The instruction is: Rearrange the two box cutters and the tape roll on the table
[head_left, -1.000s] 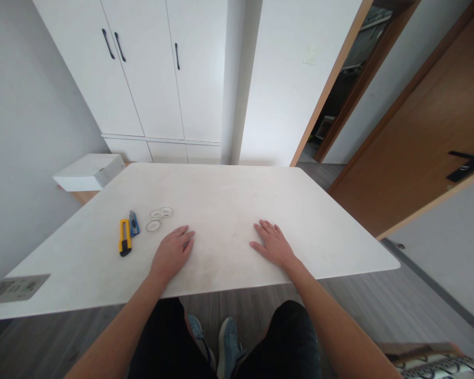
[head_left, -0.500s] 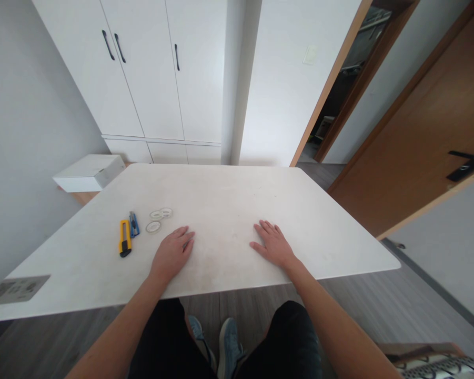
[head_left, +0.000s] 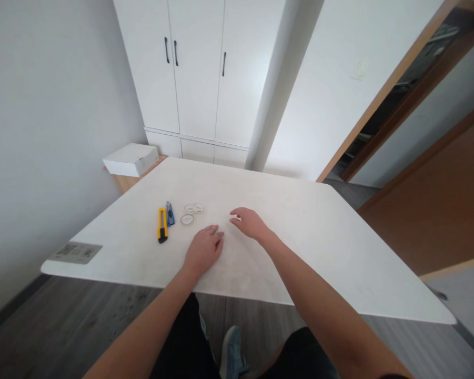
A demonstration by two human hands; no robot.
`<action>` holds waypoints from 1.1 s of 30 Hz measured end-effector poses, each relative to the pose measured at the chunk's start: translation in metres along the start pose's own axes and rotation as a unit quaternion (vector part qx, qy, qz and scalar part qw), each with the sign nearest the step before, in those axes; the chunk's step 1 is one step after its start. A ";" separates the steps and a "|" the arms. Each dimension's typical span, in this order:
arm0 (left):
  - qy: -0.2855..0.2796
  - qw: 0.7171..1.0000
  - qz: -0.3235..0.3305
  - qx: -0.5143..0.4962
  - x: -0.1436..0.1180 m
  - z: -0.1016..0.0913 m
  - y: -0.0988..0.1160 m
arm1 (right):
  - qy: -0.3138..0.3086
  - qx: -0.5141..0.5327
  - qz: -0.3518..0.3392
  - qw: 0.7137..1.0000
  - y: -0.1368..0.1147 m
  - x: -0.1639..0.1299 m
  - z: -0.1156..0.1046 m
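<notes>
My left hand (head_left: pixel 203 249) lies flat on the white table (head_left: pixel 323 242), palm down, holding nothing. My right hand (head_left: pixel 250 223) hovers just above the table a little beyond and right of the left hand, fingers loosely spread and pointing left, empty. Left of both hands lie three clear tape rolls (head_left: pixel 190 213), the nearest one a short way from my right fingertips. Further left are a small blue utility knife (head_left: pixel 169 213) and a yellow utility knife (head_left: pixel 162 225), side by side.
A grey printed label (head_left: pixel 76 252) sits at the table's near left corner. A white box (head_left: pixel 131 159) rests on a low wooden stand beside the far left corner. White cupboards stand behind, a wooden door at the right.
My right hand has lifted off the table and moved left, toward the tape rolls. The left hand stays flat. My head has turned left, so everything has shifted right in view.
</notes>
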State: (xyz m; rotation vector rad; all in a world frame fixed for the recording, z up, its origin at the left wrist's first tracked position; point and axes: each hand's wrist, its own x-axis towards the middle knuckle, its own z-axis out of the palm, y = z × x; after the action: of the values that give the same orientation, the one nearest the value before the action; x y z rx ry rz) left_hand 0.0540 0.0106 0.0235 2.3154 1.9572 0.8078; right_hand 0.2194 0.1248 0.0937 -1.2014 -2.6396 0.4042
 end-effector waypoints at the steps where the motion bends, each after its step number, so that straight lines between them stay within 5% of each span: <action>1: -0.002 1.000 -0.001 -0.002 0.000 -0.001 0.001 | -0.019 0.009 -0.020 1.000 -0.015 0.022 0.004; 6: 0.003 1.000 -0.007 -0.016 0.000 0.000 0.001 | -0.119 -0.035 -0.110 0.986 -0.064 0.109 0.025; 10: 0.004 1.000 -0.011 -0.027 -0.001 0.002 0.000 | -0.198 -0.118 -0.105 0.967 -0.074 0.142 0.033; 17: 0.005 0.999 -0.023 -0.045 -0.001 0.002 0.001 | -0.185 -0.120 -0.102 0.970 -0.086 0.152 0.028; 33: 0.019 0.998 -0.026 -0.058 0.000 0.003 0.002 | -0.232 -0.244 -0.189 0.922 -0.110 0.153 0.038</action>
State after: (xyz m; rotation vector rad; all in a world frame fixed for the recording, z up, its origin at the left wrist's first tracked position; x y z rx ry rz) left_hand 0.0569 0.0106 0.0217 2.1931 1.9209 0.9414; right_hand 0.0322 0.1661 0.1063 -0.7178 -3.4352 -0.0637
